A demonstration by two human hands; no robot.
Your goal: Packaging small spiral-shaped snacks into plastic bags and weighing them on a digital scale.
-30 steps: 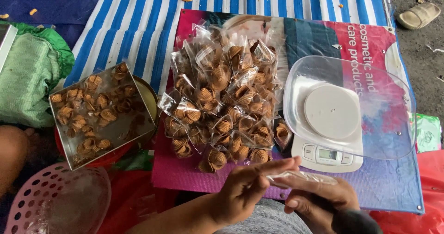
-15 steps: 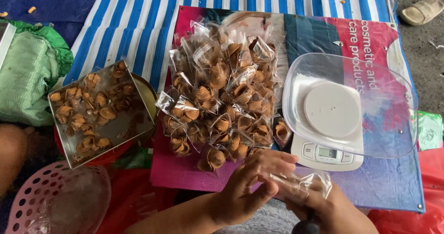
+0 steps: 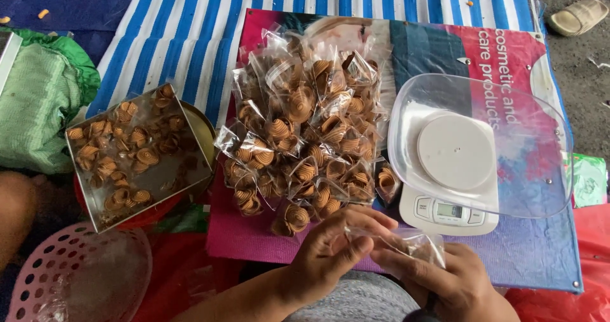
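Between your two hands, low in the head view, a small clear plastic bag (image 3: 406, 244) is now gripped from both sides. Your left hand (image 3: 330, 252) pinches its near edge with thumb and fingers; your right hand (image 3: 445, 277) clasps the other end from below. A second ago the bag lay stretched flat between straightened fingers; half a second ago it puffed and crumpled above your right hand. Now it sits lower and bunched, and your fingers have curled in around it, so it appears you are working its mouth open. The bag looks empty.

Just beyond your hands lies a heap of sealed packets of coiled brown snacks (image 3: 305, 131) on a printed banner (image 3: 527, 246), unchanged across the three views. Beyond your right hand a white kitchen scale (image 3: 454, 163) carries a clear plastic bowl (image 3: 540, 144), which holds nothing. Well to the left of your left hand a metal tray (image 3: 143, 153) holds loose coils of the same snack, and a pink perforated basket (image 3: 63, 265) sits nearer you. None of these has moved; only the bag and your fingers have.
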